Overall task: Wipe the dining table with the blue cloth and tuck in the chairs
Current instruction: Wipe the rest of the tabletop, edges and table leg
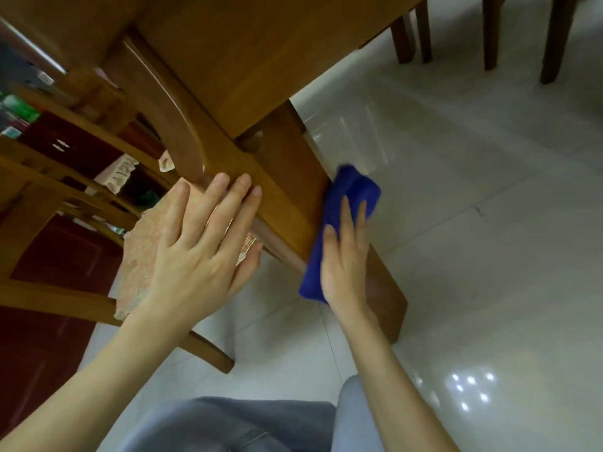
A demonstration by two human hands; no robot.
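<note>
**While the left hand (202, 243) lies on a chair (169, 125), the right hand (346, 269) presses the blue cloth (349, 190) to the table leg (293, 197)**

Because the person is crouched low, their jeans (228, 425) fill the bottom edge of the frame and the dining table (261, 60) spreads across the upper middle. Its stout wooden leg slants down toward the lower right. At the centre right, the blue cloth is folded into a long pad and sits flat against the outer side of that leg. The right hand holds it there with straight fingers laid along the cloth, not curled round it.

Left of centre, the left hand is spread open. Its fingertips touch the wood where the chair's curved top rail ends close against the table leg. Whether they rest on the chair or on the leg I cannot tell. Under the palm lies the chair's pale, lace-edged seat cover (143, 256). The chair stands close in against the table.

Glossy white floor tiles (489, 223) cover the right half of the frame. In the upper right corner stand the dark legs of other chairs (554, 37), well apart from the hands.
</note>
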